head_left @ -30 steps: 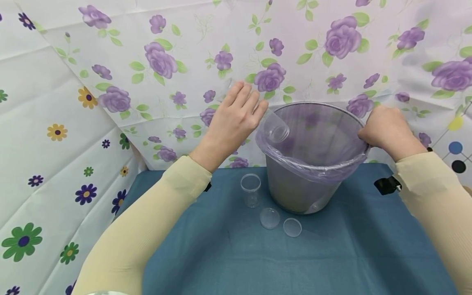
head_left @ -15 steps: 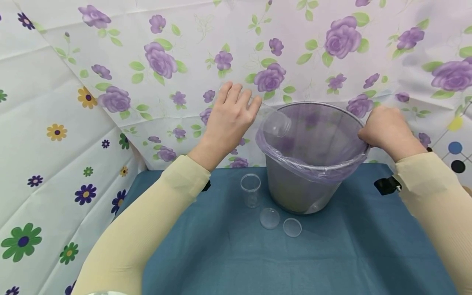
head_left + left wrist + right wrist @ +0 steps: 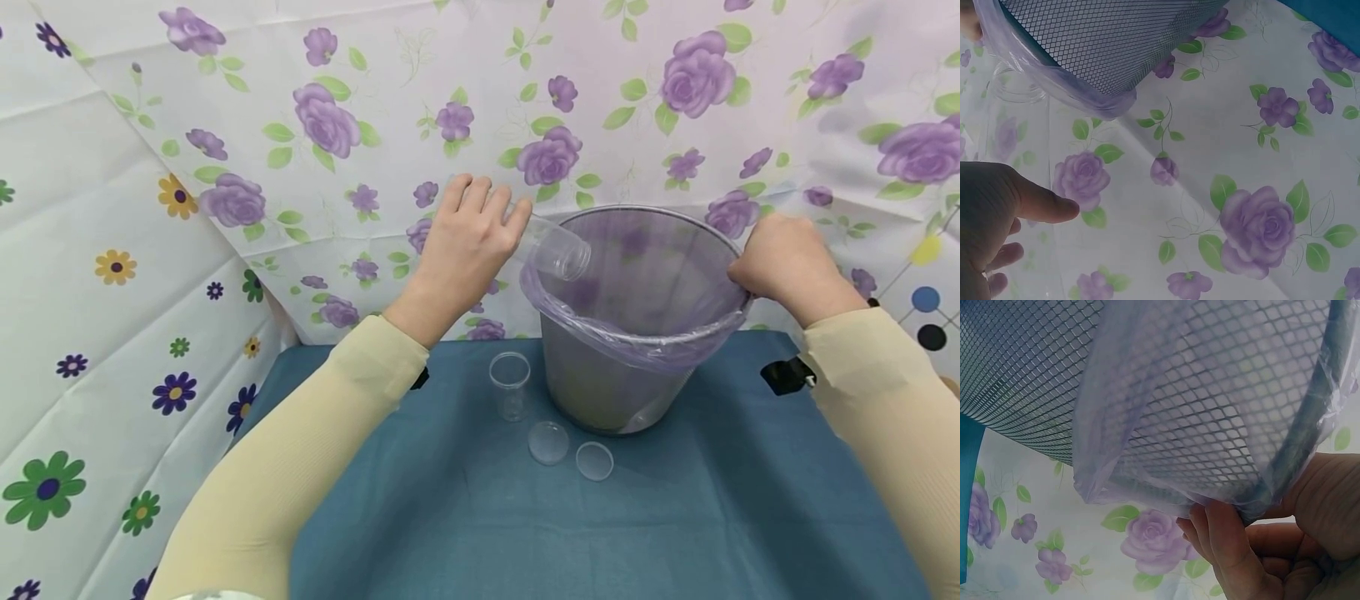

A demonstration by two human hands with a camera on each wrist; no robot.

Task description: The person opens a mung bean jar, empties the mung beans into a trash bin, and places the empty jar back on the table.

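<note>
My left hand [image 3: 472,242] holds a clear plastic cup [image 3: 558,250] on its side, one end over the left rim of a mesh wastebasket [image 3: 615,383]. In the left wrist view, the thumb [image 3: 1047,203] and curled fingers are round the see-through cup [image 3: 1019,125]; its contents cannot be made out. A thin purple bin bag [image 3: 637,346] lines the wastebasket and folds over its rim. My right hand [image 3: 787,267] grips the right side of that rim, its fingers [image 3: 1222,537] curled over the bag's edge in the right wrist view. The wastebasket leans slightly.
Another clear plastic cup [image 3: 510,387] stands on the blue tablecloth [image 3: 525,533], left of the wastebasket. Two round clear lids, a left lid [image 3: 548,443] and a right lid [image 3: 595,462], lie in front of it. A flowered sheet [image 3: 360,50] hangs behind.
My left hand has shifted slightly left and the cup in it has turned, lying flatter with its end pointing right over the wastebasket. My right hand has stayed on the rim.
</note>
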